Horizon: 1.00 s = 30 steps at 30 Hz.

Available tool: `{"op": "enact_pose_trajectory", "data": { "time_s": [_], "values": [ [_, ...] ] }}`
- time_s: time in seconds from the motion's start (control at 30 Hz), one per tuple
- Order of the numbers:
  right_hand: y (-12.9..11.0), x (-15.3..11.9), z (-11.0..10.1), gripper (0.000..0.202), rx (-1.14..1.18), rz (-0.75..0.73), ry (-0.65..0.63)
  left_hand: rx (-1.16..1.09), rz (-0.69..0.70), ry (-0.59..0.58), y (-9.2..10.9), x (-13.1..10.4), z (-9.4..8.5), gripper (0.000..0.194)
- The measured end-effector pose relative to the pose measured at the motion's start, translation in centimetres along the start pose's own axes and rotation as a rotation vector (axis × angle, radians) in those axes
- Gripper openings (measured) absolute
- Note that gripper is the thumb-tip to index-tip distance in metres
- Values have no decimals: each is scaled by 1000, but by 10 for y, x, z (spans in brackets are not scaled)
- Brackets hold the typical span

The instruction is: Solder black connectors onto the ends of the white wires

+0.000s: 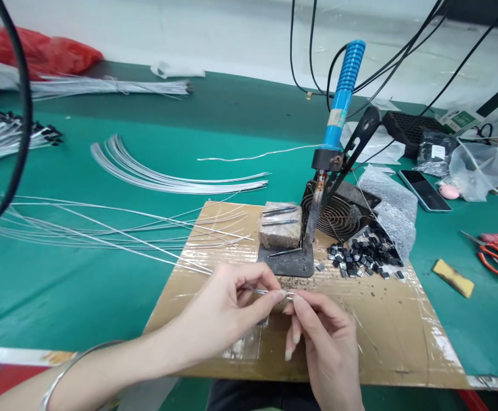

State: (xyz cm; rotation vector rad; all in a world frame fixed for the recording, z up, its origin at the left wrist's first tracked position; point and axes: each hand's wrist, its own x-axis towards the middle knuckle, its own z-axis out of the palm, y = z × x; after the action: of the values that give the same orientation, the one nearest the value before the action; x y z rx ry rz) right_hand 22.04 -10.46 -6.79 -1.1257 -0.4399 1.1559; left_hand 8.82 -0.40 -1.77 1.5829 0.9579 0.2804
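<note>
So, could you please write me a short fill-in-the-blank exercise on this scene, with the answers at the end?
1. The soldering iron's handle is coloured ____.
2. The bangle is on the person's ____ arm.
3. The left hand and the right hand ____ a thin piece between their fingertips.
4. The sponge is ____ with dark marks.

Missing words: blue; left; hold; yellow.

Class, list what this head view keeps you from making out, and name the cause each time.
Head view:
- Thin silvery piece: its full length, hidden by the left hand and right hand.
- Black-tipped wire bundle: the rest, cut off by the left edge.
- White label: its print, too small.
</note>
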Motion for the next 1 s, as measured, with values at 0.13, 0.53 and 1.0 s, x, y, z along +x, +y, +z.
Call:
{"op": "enact_pose_trajectory", "data": {
  "time_s": [0.13,0.53,1.0],
  "values": [
    [-2,0,0,20,-11,1,-20,19,24,11,-1,-1,0,31],
    [-6,0,-2,23,-32,26,-42,88,51,34,-9,-2,2,33],
    [-12,11,-12,21,28,154,-161,86,75,34,-6,-2,0,30]
  ]
}}
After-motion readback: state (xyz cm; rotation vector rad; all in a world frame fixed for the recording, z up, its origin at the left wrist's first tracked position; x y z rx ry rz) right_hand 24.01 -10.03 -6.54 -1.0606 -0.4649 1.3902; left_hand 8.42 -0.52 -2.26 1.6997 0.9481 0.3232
